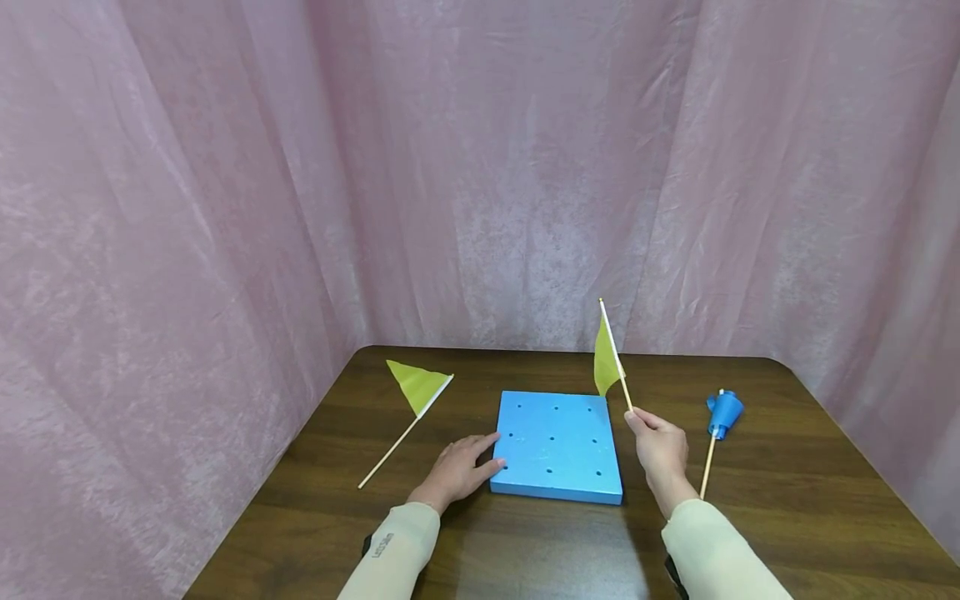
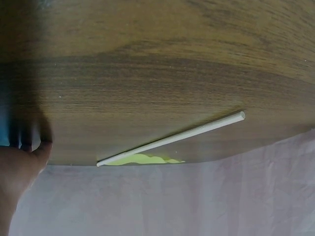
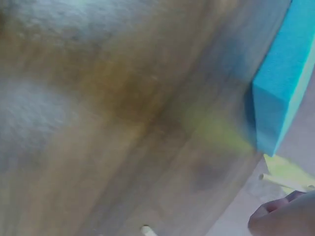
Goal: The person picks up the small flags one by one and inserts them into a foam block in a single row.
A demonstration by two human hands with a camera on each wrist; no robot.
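Note:
A flat blue foam board point(image 1: 553, 446) with rows of small holes lies on the table. My left hand point(image 1: 459, 468) rests its fingertips and thumb on the board's left edge, fingers fairly straight. Just right of the board, my right hand point(image 1: 662, 450) pinches the lower stick of a yellow flag point(image 1: 608, 360) between thumb and fingers. That flag stands nearly upright, leaning left, its cloth hanging beside the board's far right corner. In the right wrist view the right hand point(image 3: 285, 216) is partly cut off, with the stick's end point(image 3: 275, 179) showing past it.
Left of the board lies a second yellow flag point(image 1: 417, 388) on its stick, flat on the wooden table point(image 1: 525, 550). Over on the right lies a stick with a blue flag point(image 1: 724, 414) bunched round its top. Pink curtains point(image 1: 525, 167) hang behind the table.

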